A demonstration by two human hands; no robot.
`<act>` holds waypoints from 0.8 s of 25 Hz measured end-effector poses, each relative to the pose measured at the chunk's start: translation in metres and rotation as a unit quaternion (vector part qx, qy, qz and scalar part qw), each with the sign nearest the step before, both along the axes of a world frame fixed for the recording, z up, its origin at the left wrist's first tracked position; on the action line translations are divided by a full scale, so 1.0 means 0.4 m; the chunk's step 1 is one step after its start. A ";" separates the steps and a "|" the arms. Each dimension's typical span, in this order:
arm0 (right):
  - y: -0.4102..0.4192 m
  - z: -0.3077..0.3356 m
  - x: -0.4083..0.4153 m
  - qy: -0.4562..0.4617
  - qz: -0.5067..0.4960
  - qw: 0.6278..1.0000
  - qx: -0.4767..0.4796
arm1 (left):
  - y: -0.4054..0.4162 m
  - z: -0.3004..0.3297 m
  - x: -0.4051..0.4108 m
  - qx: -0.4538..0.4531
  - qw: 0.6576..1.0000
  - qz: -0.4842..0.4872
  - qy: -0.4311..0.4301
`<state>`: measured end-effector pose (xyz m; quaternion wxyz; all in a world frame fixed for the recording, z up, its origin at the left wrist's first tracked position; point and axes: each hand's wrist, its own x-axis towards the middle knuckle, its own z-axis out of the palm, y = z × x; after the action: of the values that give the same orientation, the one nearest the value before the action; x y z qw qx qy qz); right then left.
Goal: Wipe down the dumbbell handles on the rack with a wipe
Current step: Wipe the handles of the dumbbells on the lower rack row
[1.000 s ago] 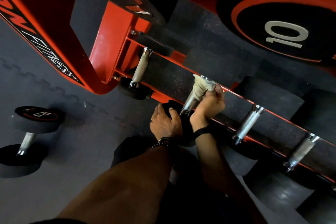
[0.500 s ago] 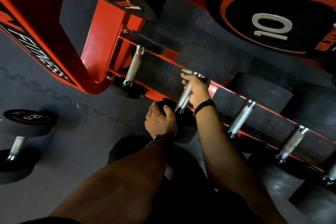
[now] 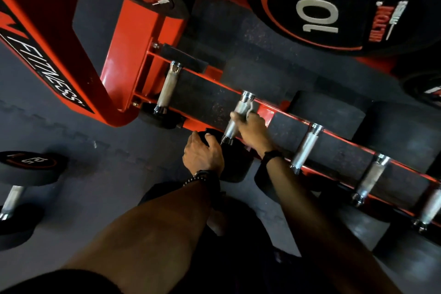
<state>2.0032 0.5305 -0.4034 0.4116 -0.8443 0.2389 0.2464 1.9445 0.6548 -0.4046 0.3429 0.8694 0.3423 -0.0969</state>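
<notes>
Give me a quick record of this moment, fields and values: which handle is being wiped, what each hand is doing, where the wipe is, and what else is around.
handle in work: second handle from the rack's left end
right hand: grip curled round that handle
wipe: mostly hidden under the right hand, a pale edge shows
left hand: grips the near black dumbbell head
rack: red, more handles to the right
floor: one loose dumbbell at left
</notes>
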 end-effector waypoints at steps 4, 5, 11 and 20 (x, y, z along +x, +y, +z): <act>-0.055 0.051 -0.146 -0.057 0.009 0.998 0.014 | -0.002 0.018 0.005 0.013 0.998 -0.060 0.011; -0.084 0.070 -0.184 -0.088 -0.019 0.996 0.007 | -0.006 0.024 0.004 0.025 0.994 -0.104 -0.007; -0.282 0.066 -0.364 -0.134 -0.258 0.952 -0.096 | 0.003 0.016 -0.003 0.136 0.837 -0.499 -0.175; -0.341 0.103 -0.369 -0.053 -0.171 0.977 -0.112 | -0.048 0.058 0.023 0.182 0.739 -0.636 -0.126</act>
<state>1.8556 0.3939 -0.3622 0.3628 -0.8436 0.3834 0.0988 1.9538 0.6357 -0.3812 0.0764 0.9349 -0.3260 -0.1176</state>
